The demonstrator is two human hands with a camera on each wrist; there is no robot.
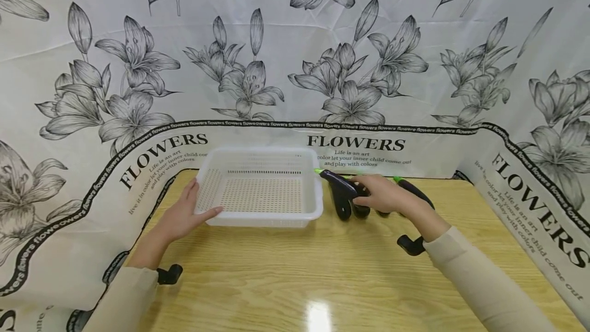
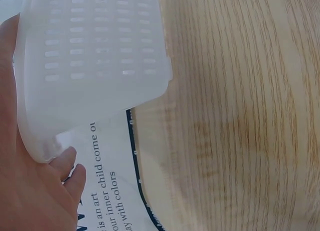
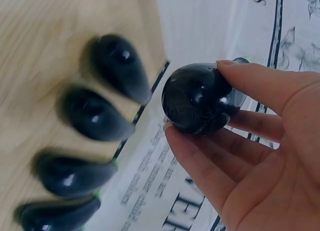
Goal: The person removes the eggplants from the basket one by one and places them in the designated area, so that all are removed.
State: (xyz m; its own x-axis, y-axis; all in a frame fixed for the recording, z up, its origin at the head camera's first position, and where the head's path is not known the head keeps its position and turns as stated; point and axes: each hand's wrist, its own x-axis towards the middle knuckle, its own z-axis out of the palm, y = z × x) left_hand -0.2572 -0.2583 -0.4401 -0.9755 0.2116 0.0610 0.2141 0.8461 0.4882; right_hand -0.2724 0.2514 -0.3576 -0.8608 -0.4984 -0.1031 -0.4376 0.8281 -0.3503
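Observation:
A white perforated plastic basket (image 1: 265,219) stands on the table in the head view, with nothing inside it. My left hand (image 1: 181,218) grips its left end, thumb over the front rim; in the left wrist view the fingertips curl under the rim of the basket (image 2: 100,98). To the basket's right, my right hand (image 1: 384,193) holds a dark eggplant (image 1: 337,180) with a green tip pointing at the basket's right rim. In the right wrist view, thumb and fingers surround the rounded end of this eggplant (image 3: 192,98), above the table.
Several more eggplants (image 3: 92,113) lie in a row on the wooden table (image 1: 258,281), right of the basket, partly behind my right hand. One eggplant (image 1: 414,191) shows beyond my wrist. A flower-printed cloth (image 1: 276,91) hangs behind and along both sides.

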